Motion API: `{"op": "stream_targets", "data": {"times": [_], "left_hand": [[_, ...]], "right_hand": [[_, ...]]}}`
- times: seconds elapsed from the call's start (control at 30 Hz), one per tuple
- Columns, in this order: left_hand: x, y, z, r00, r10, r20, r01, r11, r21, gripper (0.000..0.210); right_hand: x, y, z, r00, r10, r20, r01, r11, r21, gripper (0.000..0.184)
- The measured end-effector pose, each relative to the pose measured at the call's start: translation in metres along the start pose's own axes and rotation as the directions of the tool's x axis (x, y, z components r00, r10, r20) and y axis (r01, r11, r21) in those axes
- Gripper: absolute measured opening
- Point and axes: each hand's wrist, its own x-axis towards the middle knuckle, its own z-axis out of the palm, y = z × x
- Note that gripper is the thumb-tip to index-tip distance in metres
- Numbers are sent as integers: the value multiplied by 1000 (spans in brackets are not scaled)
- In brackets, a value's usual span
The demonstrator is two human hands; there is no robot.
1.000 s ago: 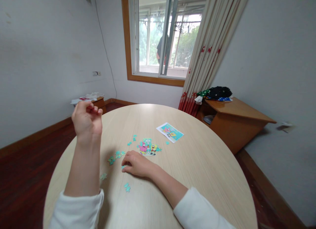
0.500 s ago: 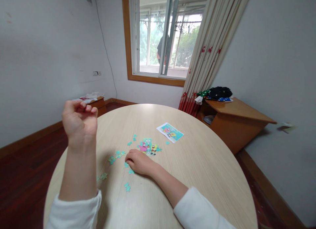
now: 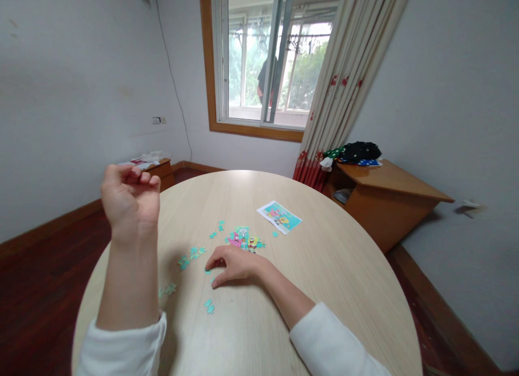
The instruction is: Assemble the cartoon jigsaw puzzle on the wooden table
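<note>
My left hand (image 3: 132,197) is raised above the left side of the table, palm towards me, its fingers curled in with nothing visible in them. Low over the tabletop, my right hand (image 3: 237,263) has its thumb and fingers apart around loose teal jigsaw pieces (image 3: 208,272), partly hidden beneath it. Just beyond that hand lies a partly joined jigsaw puzzle (image 3: 242,234) with pink and yellow cartoon figures. A printed picture card (image 3: 279,217) with similar figures is farther back to the right.
More loose pieces lie left of the puzzle (image 3: 193,253), and one pair of pieces (image 3: 209,306) is nearer me. The round wooden table (image 3: 324,289) stands before a window. At right is a wooden desk (image 3: 389,181) with clothes (image 3: 359,152).
My right hand has opened, its thumb moving towards me away from the fingers, and the hand has shifted slightly right. My left hand has stayed almost still.
</note>
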Motion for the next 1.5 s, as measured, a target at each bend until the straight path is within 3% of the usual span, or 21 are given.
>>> {"op": "stream_targets", "data": {"times": [0.5, 0.8, 1.07, 1.27, 1.37, 1.43, 1.5], "left_hand": [[-2, -1, 1, 1000, 10, 28, -10, 1000, 3, 17], [-7, -4, 4, 999, -23, 43, 24, 999, -26, 15], [-18, -20, 10, 973, -129, 189, 125, 992, 28, 27], [-16, -23, 7, 968, -132, 213, 132, 991, 14, 28], [-14, -25, 5, 968, -122, 221, 123, 992, 6, 30], [-14, -26, 5, 968, -116, 223, 118, 993, 2, 31], [-14, -28, 5, 968, -114, 222, 117, 993, 1, 32]], "right_hand": [[5, -1, 3, 989, 130, -76, -124, 990, 70, 17], [7, -4, 7, 985, 113, -132, -117, 993, -21, 14], [12, -3, 12, 989, 63, -133, -65, 998, -13, 15], [12, -5, 15, 987, 30, -155, -40, 998, -57, 15], [15, -4, 15, 950, -1, -312, -56, 983, -175, 16], [18, -3, 15, 880, 8, -475, -153, 952, -266, 19], [22, -1, 15, 827, 26, -562, -257, 906, -337, 24]]}}
